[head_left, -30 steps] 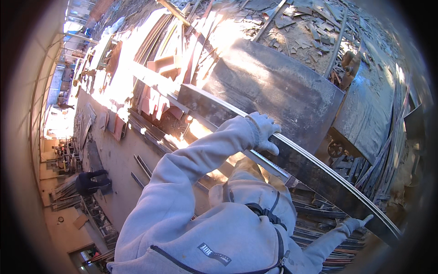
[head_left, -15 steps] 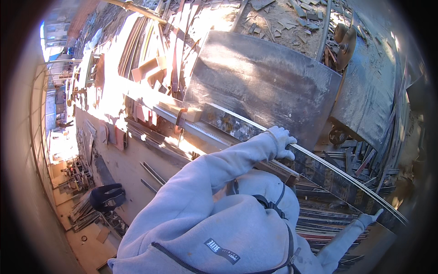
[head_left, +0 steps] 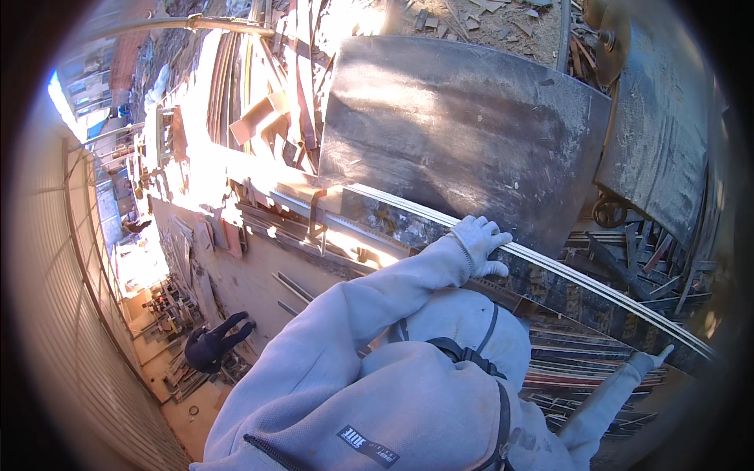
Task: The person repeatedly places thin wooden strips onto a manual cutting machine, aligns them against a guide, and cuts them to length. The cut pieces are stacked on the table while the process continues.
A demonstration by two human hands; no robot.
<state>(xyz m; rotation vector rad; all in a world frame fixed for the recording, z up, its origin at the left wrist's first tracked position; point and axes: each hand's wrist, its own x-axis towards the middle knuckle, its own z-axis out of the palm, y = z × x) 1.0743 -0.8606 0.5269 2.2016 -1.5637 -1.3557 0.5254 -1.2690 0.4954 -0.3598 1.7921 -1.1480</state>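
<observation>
A long strip of dark-faced plywood (head_left: pixel 577 279), its pale layered edge turned up, runs slantwise from the middle of the view down to the right. It stands on edge along the near side of a worn dark metal table (head_left: pixel 463 133). My gloved left hand (head_left: pixel 481 242) lies over its top edge near the middle, fingers on the far side and thumb on the near side. Close to the strip's right end, my right hand (head_left: pixel 652 359) holds it from the near side; part of that hand is hidden. Whether the strip is one board or several stacked, I cannot tell.
A round metal disc (head_left: pixel 613 49) stands by a second metal surface (head_left: pixel 661 149) at right. Left of the strip lies a metal rail (head_left: pixel 297 206). Slats (head_left: pixel 581 365) are stacked beside my right arm. Wood scraps (head_left: pixel 463 22) cover the far ground; another person (head_left: pixel 210 345) bends at left.
My view has shifted and turned a little. Both hands keep their places on the plywood strip. The person at left has changed posture, with limbs now stretched out.
</observation>
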